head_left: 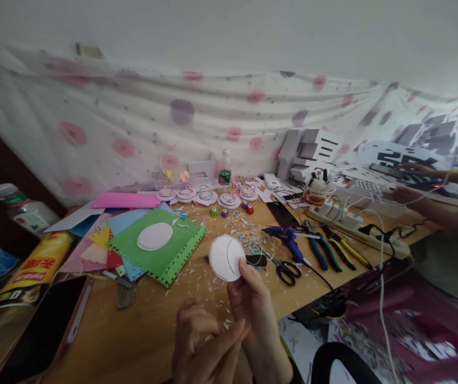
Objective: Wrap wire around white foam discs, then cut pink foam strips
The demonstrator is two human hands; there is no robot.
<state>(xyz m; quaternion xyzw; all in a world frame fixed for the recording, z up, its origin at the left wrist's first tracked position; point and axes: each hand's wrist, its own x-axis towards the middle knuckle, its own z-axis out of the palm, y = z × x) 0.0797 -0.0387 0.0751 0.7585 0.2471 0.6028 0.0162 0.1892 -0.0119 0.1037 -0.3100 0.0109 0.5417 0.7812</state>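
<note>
Taking the clock around the held disc, the wooden table (pixel 141 330) stretches beneath, its near edge slanting past 4 o'clock, its widest bare patch at 8; the green sheet (pixel 160 266) lies at 10 o'clock, its punched border facing the disc, a white oval (pixel 155 236) well inside its edges; the right hand (pixel 255 298) rises from 5 o'clock, thumb and fingers clamped on the rim of the white disc (pixel 227 258), which is raised above the wood, a curved line marked across its face; the left hand (pixel 208 341) sits at 6, fingers bent, close beside the right, and whether they pinch anything I cannot tell; toward 3 lie yellow-handled pliers (pixel 339 245), reaching near the table edge, a blue glue gun (pixel 289 240) and black scissors (pixel 288 272), crowding that side.
</note>
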